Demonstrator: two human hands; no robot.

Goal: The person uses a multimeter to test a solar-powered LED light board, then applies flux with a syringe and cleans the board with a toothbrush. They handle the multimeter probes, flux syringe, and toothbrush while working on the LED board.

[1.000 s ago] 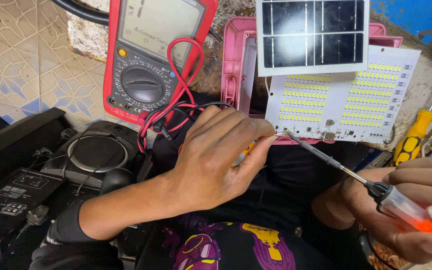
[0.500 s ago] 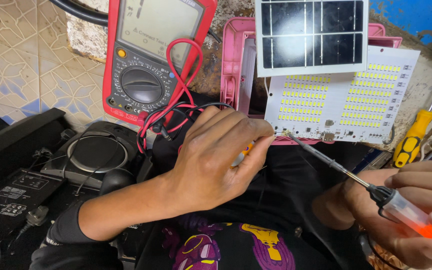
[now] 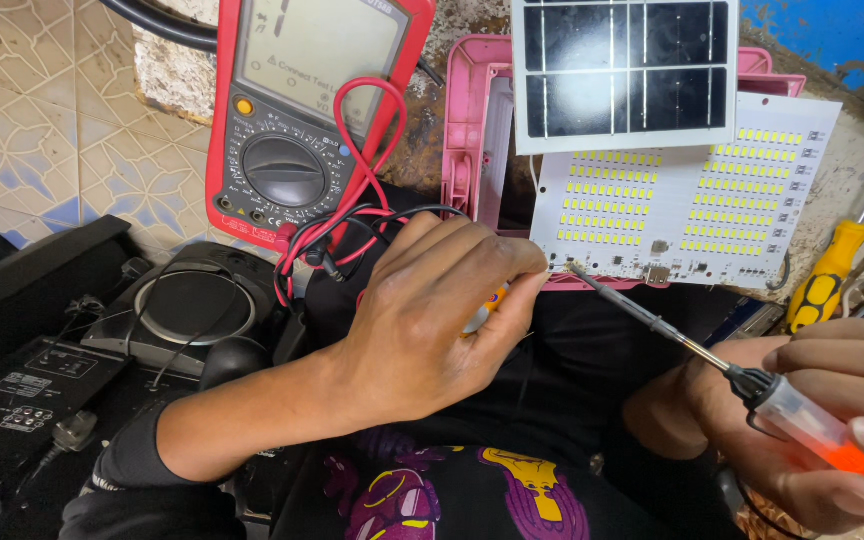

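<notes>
Right hand (image 3: 832, 420): fingers closed around the translucent orange handle of a soldering iron (image 3: 692, 345). The shaft runs up and to the left; its tip meets the lower left corner of the LED board (image 3: 682, 195), or sits just off it; contact cannot be confirmed.

Left hand (image 3: 432, 310): fingers curled, fingertips (image 3: 527, 270) at the same lower left corner of the board. A small orange and white object (image 3: 482, 310) is pinched under the fingers; its kind cannot be told.

The LED board is white, with rows of yellow diodes, and lies over a pink housing (image 3: 472, 120). A solar panel (image 3: 624, 72) overlaps the board's upper edge.

Left of the housing stands a red multimeter (image 3: 302, 110); its red and black leads (image 3: 352, 215) loop down to just beside the left hand. A yellow-handled screwdriver (image 3: 832, 275) lies right of the board, apart from both hands. A black speaker unit (image 3: 187, 305) sits at lower left, on black equipment beside a tiled floor (image 3: 42, 130).
</notes>
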